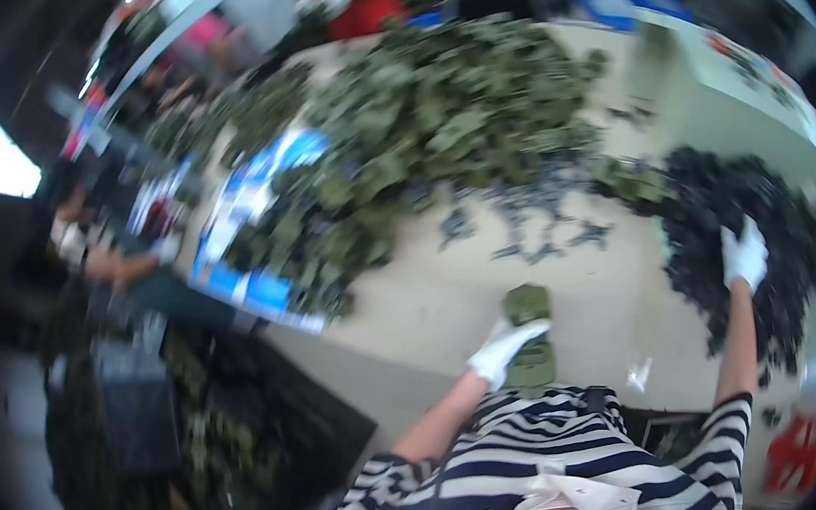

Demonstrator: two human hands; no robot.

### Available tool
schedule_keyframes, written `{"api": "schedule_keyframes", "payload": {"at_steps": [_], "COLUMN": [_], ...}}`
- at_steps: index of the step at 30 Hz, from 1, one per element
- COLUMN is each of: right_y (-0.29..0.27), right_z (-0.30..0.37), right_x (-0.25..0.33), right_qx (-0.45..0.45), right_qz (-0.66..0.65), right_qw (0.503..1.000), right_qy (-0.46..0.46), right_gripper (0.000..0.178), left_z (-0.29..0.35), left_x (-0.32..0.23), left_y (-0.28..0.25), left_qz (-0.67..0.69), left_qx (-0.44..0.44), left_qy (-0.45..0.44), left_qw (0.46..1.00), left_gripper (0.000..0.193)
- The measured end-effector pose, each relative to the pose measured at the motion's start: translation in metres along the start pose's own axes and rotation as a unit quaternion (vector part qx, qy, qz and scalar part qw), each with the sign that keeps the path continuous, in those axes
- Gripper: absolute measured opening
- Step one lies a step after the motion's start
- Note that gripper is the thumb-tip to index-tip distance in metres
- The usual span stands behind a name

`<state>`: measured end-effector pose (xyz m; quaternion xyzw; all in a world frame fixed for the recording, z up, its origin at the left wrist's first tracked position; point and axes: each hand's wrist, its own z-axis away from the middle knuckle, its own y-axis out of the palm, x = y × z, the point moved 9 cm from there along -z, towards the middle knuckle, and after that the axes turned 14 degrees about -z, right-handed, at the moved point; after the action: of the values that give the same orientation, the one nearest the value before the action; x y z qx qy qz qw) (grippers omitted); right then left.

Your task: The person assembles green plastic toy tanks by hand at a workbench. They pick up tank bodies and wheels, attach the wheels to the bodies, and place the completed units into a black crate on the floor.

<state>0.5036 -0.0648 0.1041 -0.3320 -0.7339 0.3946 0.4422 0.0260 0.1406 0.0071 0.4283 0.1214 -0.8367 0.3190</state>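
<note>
Table: pale table (433, 297), its near edge against a person in a striped shirt (560, 439).
Left hand: white-gloved left hand (501, 350), fingers lying across a green block (532, 370); whether they clamp it, I cannot tell.
Green block: long and upright in view, at the middle of the near edge.
Right hand: white-gloved right hand (745, 257), reaching onto a dark heap (707, 186); whether the fingers are closed on a piece, I cannot tell.
Dark heap: loose pieces piled along the right edge.
Green heap: a broad leafy pile (471, 97) from the far edge toward the left edge.
Loose pieces: small blue-grey bits (535, 220) scattered mid-table, before the green heap.
Progress: judging by the heaps, much seems left; no finished piece can be made out, so what is done is unclear.
</note>
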Motion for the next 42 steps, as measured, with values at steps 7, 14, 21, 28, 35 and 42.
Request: {"api": "schedule_keyframes", "payload": {"at_steps": [7, 14, 21, 28, 35, 42], "right_y": [0.072, 0.112, 0.111, 0.105, 0.098, 0.129], "right_z": [-0.053, -0.128, -0.094, -0.079, -0.056, 0.063], "right_x": [-0.044, -0.188, -0.175, -0.141, -0.116, -0.017], "right_qx": [0.045, 0.019, 0.066, 0.083, 0.070, 0.272], "right_qz": [-0.037, -0.479, -0.546, -0.613, -0.640, -0.633], "right_qw": [0.998, 0.815, 0.754, 0.729, 0.715, 0.695], "right_qy": [0.031, 0.325, 0.359, 0.293, 0.273, 0.205], "right_gripper": [0.054, 0.039, 0.035, 0.030, 0.045, 0.032], "left_z": [0.010, 0.003, -0.014, -0.001, 0.003, 0.008], "left_x": [0.032, 0.030, 0.024, 0.022, 0.021, 0.022], "left_y": [-0.037, -0.038, -0.029, -0.027, -0.026, -0.028], "left_qz": [0.108, 0.100, 0.082, 0.109, 0.112, 0.118], "left_qx": [-0.048, -0.040, 0.017, 0.036, 0.039, 0.020], "left_qy": [-0.020, -0.033, -0.016, -0.034, -0.027, -0.021], "left_qw": [0.993, 0.994, 0.996, 0.993, 0.993, 0.993], "left_gripper": [0.064, 0.040, 0.069, 0.061, 0.051, 0.037]}}
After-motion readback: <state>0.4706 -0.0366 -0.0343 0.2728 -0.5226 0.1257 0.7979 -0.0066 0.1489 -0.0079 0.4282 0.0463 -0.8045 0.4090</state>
